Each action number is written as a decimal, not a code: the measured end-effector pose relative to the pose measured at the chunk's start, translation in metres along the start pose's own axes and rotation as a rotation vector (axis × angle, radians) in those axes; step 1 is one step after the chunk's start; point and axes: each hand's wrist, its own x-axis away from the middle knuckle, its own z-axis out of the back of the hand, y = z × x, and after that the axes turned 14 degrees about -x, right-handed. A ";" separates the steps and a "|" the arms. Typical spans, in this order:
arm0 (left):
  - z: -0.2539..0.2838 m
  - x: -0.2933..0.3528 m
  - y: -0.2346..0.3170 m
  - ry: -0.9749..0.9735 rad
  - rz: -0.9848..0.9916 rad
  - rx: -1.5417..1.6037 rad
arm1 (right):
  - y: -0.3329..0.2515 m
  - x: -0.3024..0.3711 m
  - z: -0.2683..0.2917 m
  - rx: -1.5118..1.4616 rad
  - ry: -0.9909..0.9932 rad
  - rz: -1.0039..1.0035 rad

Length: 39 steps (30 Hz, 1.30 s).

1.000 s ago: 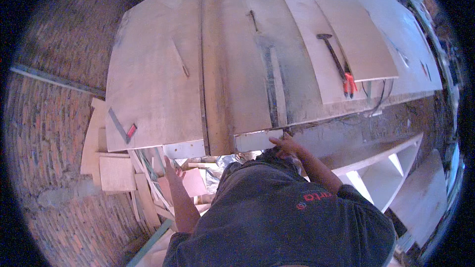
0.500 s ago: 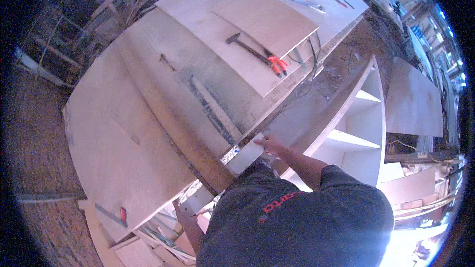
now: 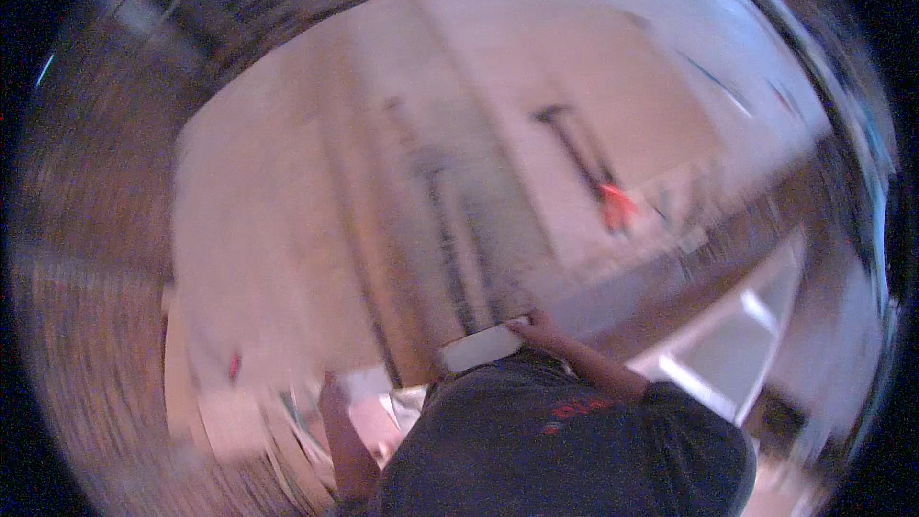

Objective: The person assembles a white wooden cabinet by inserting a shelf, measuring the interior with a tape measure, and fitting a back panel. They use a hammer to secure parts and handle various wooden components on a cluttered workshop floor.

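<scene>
My right hand (image 3: 536,329) is closed on the right end of a white board piece (image 3: 486,347) at the near edge of the workbench (image 3: 258,201), close to my body. My left hand (image 3: 331,391) is at the left end of another white stretch of board (image 3: 369,382); its fingers are smeared by motion. Between the two white stretches runs a long brown wooden strip (image 3: 407,354). Whether the white stretches are one board I cannot tell. Dark narrow strips (image 3: 448,258) lie on the bench just beyond my right hand.
A hammer (image 3: 574,148) and red-handled pliers (image 3: 617,207) lie beside a thin wooden panel (image 3: 641,96) at the far right of the bench. A white shelf unit (image 3: 728,345) stands to the right. A small red object (image 3: 235,366) lies near the left corner.
The view has swung, so the bench and its tools appear farther right and lower, and blurred. My right hand keeps its hold on the white board piece. My left forearm now shows more.
</scene>
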 end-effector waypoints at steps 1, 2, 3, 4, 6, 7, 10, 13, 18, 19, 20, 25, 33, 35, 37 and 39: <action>-0.004 0.003 0.004 0.069 -0.025 0.012 | -0.009 -0.008 0.016 -0.113 -0.181 -0.105; -0.007 0.006 0.009 0.154 -0.045 0.015 | -0.018 -0.018 0.021 0.011 -0.221 -0.093; -0.006 0.010 0.009 0.267 -0.052 0.031 | -0.029 -0.028 0.026 0.176 -0.274 -0.102; -0.005 0.013 0.007 0.377 -0.047 0.031 | -0.047 -0.046 0.044 -0.002 -0.556 -0.326; 0.004 0.015 -0.009 0.589 -0.002 -0.017 | -0.066 -0.064 0.047 -0.040 -0.686 -0.496; 0.008 0.026 -0.022 0.674 -0.020 -0.076 | -0.067 -0.047 0.056 0.075 -0.571 -0.389; 0.046 0.039 -0.081 0.922 -0.072 -0.548 | -0.067 -0.048 0.058 0.290 -0.430 -0.253; 0.088 0.063 -0.114 0.925 0.187 -0.618 | -0.053 -0.064 0.052 0.450 -0.391 -0.159; 0.098 0.095 -0.083 1.304 0.062 -0.686 | -0.047 -0.074 0.053 0.322 -0.369 -0.311; 0.106 0.093 -0.064 1.270 0.024 -0.853 | -0.049 -0.068 0.052 0.317 -0.287 -0.273; 0.109 0.086 -0.047 1.342 -0.094 -1.024 | -0.051 -0.054 0.052 0.312 -0.204 -0.232; 0.123 0.016 0.059 1.261 -0.705 -0.994 | -0.051 0.005 0.010 0.044 0.249 -0.307; 0.042 -0.021 0.187 0.368 -1.454 -1.066 | 0.073 0.238 -0.112 -0.330 0.410 -0.327; 0.004 -0.010 0.194 0.184 -1.714 -1.004 | 0.111 0.309 -0.155 -0.131 0.460 -0.382; -0.031 0.011 0.181 0.026 -1.763 -1.052 | 0.143 0.368 -0.191 -0.033 0.576 -0.479; -0.059 0.039 0.162 -0.164 -1.922 -1.027 | 0.174 0.421 -0.228 -0.044 0.656 -0.634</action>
